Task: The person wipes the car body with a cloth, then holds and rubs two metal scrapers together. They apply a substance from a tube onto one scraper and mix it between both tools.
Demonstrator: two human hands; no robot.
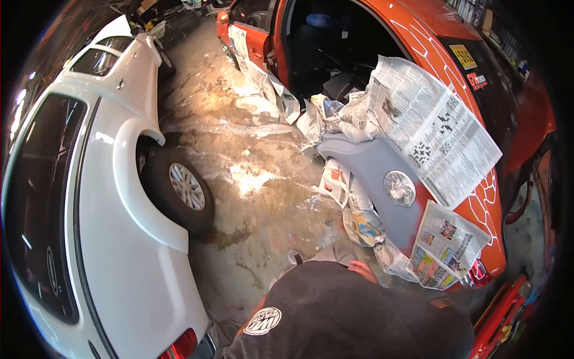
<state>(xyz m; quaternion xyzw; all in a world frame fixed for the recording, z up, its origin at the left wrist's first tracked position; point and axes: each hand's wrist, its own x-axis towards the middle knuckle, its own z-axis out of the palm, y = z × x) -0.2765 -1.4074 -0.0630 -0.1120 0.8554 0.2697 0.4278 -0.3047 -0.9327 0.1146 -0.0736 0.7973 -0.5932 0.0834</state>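
Note:
Beyond the front of my dark shirt, part of my right hand [363, 269] shows low in the view, near my light trousers. The shirt hides most of it, and its grip cannot be made out. My left hand is out of view. To the right of my right hand is a grey panel [373, 173] of an orange car [496, 221], with newspaper sheets [439, 131] around it. A round cover [399, 188] with crinkled silvery material sits on the panel. A smaller newspaper sheet [448, 245] hangs at the panel's lower end.
A white car [131, 251] stands along the left, its wheel [179, 188] facing the stained concrete floor [251, 161]. The orange car's door [251, 45] is open at the top. A red object [502, 317] stands at the lower right.

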